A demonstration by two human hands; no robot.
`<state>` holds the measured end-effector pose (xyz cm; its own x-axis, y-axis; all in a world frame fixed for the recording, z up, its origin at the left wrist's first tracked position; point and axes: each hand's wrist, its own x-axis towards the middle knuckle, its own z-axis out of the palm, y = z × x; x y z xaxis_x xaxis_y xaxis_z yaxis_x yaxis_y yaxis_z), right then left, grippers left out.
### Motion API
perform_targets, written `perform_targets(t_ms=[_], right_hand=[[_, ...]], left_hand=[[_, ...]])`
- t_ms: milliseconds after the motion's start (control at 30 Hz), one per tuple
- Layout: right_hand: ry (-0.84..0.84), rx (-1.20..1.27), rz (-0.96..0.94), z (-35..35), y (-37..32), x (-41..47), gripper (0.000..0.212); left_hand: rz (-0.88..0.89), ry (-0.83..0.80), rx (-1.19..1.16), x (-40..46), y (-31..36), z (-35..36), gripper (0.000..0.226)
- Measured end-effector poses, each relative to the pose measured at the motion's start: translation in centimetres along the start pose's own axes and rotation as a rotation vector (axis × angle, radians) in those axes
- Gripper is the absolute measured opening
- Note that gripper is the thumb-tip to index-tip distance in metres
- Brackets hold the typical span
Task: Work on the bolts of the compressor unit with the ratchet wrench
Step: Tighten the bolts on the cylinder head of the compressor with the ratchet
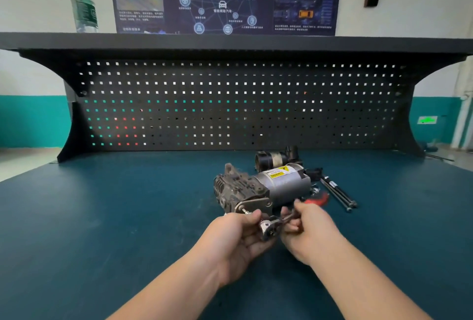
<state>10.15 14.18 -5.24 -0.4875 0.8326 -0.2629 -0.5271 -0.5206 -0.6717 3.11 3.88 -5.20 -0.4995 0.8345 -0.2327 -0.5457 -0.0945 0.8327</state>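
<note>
The compressor unit (263, 186) lies on the blue-green bench, a grey cylinder with a yellow label joined to a dirty finned block. A bolt (245, 211) sticks out of its near plate. The ratchet wrench (271, 226) is held just in front of that plate, its chrome head toward me. My left hand (235, 240) grips the wrench head, fingers curled round it beside the bolt. My right hand (311, 232) pinches the wrench handle, which is mostly hidden in my fingers.
Behind the unit stands a black cylindrical part (275, 158). To its right lie long black bolts or rods (337, 193) and a red piece (318, 199). A black pegboard (230, 104) closes the back of the bench; a water bottle (83, 2) stands on the shelf above.
</note>
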Motion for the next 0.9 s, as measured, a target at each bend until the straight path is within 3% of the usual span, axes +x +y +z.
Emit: perform_targets(t_ms=[67,200,267,300,367,500,567,633,733,800,900], right_hand=[[-0.063,-0.002,0.001,-0.2,0.0,0.0,0.025],[-0.426,-0.468,-0.668,0.7,-0.5,-2.0,0.013],[-0.579,-0.670,-0.892,0.9,0.0,-2.9,0.008],[-0.567,-0.704,-0.936,0.9,0.3,-3.1,0.008],[-0.390,-0.666,-0.861,1.1,0.3,-2.8,0.012],[-0.015,-0.071,-0.051,0.3,-0.2,-0.4,0.025],[0.000,0.022,0.034,0.0,0.1,-0.1,0.027],[-0.102,-0.060,-0.117,0.2,0.0,-0.3,0.023],[-0.432,-0.466,-0.641,0.8,-0.5,-2.0,0.011],[-0.593,-0.709,-0.880,1.0,0.0,-3.0,0.004],[-0.406,-0.734,-0.934,1.2,0.7,-2.9,0.009]], left_hand=[[0.001,0.004,0.002,0.0,0.0,0.0,0.015],[0.040,0.002,0.016,-0.1,-0.1,0.0,0.017],[0.048,-0.013,0.008,-0.3,0.0,-0.1,0.016],[0.043,-0.016,0.001,-0.3,0.1,-0.1,0.016],[0.026,-0.003,-0.015,-0.3,0.1,-0.1,0.016],[0.006,0.003,-0.024,0.0,0.0,0.1,0.016],[0.009,0.013,-0.036,0.1,-0.1,0.1,0.017],[0.021,0.023,-0.034,0.1,-0.2,0.0,0.018],[0.054,0.002,0.014,0.0,-0.2,-0.2,0.018],[0.056,0.004,0.039,-0.1,-0.1,-0.3,0.022],[0.035,0.002,0.034,-0.1,0.0,-0.3,0.019]])
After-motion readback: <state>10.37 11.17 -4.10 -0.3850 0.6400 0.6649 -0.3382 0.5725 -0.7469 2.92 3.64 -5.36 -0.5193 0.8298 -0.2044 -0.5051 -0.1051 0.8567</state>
